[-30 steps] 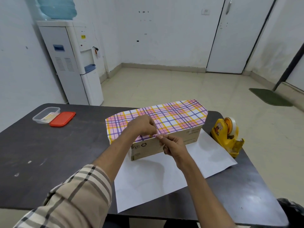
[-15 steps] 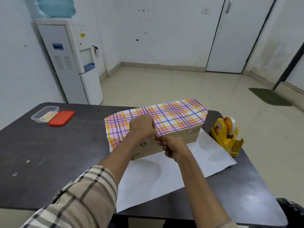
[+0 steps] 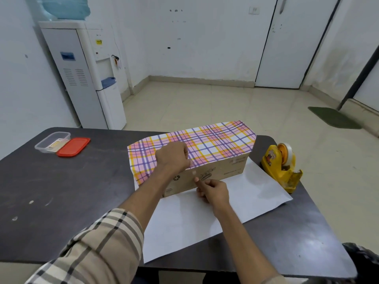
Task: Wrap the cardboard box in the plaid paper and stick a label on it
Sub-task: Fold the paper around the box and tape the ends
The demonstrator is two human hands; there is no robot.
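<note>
The long cardboard box (image 3: 217, 174) lies on the dark table. The plaid paper (image 3: 207, 143) is folded over its top, and the paper's white underside (image 3: 190, 220) spreads toward me. My left hand (image 3: 173, 157) rests curled on the box's near top edge and pins the plaid paper's edge there. My right hand (image 3: 213, 190) is lower, in front of the box's bare front face, fingers loosely curled and a fingertip touching the cardboard. A small shiny patch, perhaps tape, sits on the box face just above that fingertip.
A yellow tape dispenser (image 3: 282, 167) stands right of the box near the table's right edge. At the far left lie a clear plastic tub (image 3: 52, 141) and its red lid (image 3: 73, 146). A water dispenser (image 3: 86, 74) stands behind the table (image 3: 61, 191).
My right hand has dropped from the plaid paper's edge down to the box's front face. My left hand stays on the paper at the top edge.
</note>
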